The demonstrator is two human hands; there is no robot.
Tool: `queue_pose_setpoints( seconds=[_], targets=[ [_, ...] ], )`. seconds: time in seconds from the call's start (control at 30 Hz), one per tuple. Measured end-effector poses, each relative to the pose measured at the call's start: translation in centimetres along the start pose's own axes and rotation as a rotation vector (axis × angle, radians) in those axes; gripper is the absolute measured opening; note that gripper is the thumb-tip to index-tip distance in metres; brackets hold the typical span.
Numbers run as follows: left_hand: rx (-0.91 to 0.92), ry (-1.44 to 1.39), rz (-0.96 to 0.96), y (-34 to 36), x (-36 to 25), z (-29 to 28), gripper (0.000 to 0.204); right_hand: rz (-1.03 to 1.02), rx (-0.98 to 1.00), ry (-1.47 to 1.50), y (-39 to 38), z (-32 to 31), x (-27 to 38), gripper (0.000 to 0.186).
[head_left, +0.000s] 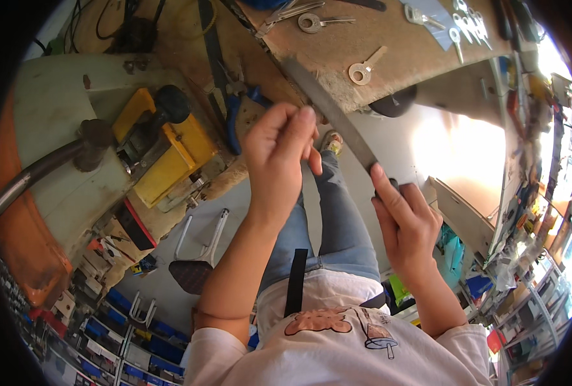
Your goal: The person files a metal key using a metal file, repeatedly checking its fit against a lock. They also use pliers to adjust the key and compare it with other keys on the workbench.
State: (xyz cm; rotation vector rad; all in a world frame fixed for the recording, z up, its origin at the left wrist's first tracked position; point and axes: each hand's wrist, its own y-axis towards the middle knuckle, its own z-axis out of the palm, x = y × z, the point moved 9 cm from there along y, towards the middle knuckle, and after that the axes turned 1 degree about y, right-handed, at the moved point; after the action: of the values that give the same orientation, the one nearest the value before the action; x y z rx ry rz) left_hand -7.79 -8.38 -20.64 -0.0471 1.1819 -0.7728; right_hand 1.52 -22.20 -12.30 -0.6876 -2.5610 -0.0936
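Note:
My right hand (pixel 407 222) grips a flat steel file (pixel 337 119) by its dark handle, index finger laid along the blade, which slants up toward the bench's edge. My left hand (pixel 283 145) is closed beside the middle of the blade, its thumb pressed toward the curled fingers; what it holds, if anything, is hidden. Blue-handled pliers (pixel 233 106) lie on the wooden bench (pixel 324 51) just beyond it. Metal keys (pixel 363 71) rest on the bench above and right of the file.
A grey-green machine (pixel 54 116) with a yellow block (pixel 176 154) and lever (pixel 41 170) stands at left. A stool (pixel 193 270) is below it. Shelving with blue bins (pixel 138 347) fills the lower left; cluttered racks (pixel 543 238) line the right.

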Motion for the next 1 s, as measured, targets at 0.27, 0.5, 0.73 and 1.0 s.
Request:
queue_pose_setpoints(
  seconds=[0.27,0.5,0.73,1.0],
  targets=[
    [0.046,-0.199,-0.131,-1.1,1.7,0.4,0.019,-0.054,-0.084,0.099,0.9,-1.1,-0.8,0.054],
    [0.389,-0.805,-0.516,-1.5,3.5,3.0,0.03,-0.045,-0.005,0.009,0.6,0.1,-1.1,0.052],
    [0.141,-0.069,-0.212,-1.2,1.1,1.3,0.031,-0.043,-0.006,0.011,0.0,-0.2,-1.0,0.051],
    [-0.008,0.953,0.389,-1.5,-2.9,1.5,0.025,-0.007,0.018,0.078,0.2,0.1,-1.5,0.049]
  ],
)
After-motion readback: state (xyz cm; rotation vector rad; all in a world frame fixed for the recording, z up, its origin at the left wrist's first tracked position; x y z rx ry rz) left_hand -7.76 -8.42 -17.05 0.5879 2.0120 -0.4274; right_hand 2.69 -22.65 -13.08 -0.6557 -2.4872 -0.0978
